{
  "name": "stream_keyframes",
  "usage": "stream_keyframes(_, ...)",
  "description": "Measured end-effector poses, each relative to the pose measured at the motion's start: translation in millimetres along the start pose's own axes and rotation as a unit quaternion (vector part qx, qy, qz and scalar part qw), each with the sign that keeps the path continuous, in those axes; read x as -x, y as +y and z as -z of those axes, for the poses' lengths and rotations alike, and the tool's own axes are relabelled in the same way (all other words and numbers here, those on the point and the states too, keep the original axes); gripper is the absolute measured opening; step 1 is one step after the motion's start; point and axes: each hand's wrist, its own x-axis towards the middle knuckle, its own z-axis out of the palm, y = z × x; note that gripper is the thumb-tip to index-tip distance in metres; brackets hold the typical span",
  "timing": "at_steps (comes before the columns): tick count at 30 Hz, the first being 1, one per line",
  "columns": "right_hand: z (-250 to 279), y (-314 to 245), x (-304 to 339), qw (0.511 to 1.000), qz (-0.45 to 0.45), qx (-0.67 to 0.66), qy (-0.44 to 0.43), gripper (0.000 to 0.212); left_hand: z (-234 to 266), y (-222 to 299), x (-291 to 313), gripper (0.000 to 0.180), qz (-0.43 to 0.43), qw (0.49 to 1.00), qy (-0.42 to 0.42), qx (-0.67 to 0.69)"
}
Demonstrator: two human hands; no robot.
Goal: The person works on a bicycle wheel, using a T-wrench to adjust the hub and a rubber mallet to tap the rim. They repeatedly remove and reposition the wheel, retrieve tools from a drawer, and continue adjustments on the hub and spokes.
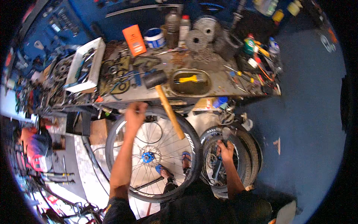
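Note:
A bicycle wheel (195, 143) with a black tyre and a blue hub (148, 157) stands in front of me, below the bench edge. My left hand (135, 116) is over the upper left of its tyre, fingers curled; whatever they may hold is too blurred to make out. To the right of the wheel, my right hand (225, 151) is closed around a short brush-like tool (226, 133) with a greyish, blurred head. A mallet (155, 79) lies on the bench, its wooden handle (170, 114) sticking out over the edge above the wheel.
On the workbench (128, 98) are a metal tray (191, 92) containing a yellow-handled tool (188, 79), a white basket (97, 50) of tools, an orange box (134, 40) and a blue-and-white tub (154, 38). More tyres (254, 155) stand at right. Another person (35, 143) is at far left.

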Motion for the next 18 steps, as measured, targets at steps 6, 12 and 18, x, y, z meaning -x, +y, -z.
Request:
stream_keyframes(6,-18,18,-2,0.999,-0.006,-0.005,-0.033,0.014,-85,3,69,0.049,0.199,0.951,-0.155,0.179)
stream_keyframes(12,-28,31,-13,0.998,-0.022,-0.011,-0.052,0.014,-135,31,103,0.026,0.284,0.859,-0.155,0.397)
stream_keyframes(18,-35,33,-6,0.999,-0.017,-0.018,-0.048,0.011,-120,61,92,0.028,0.302,0.870,-0.033,0.389)
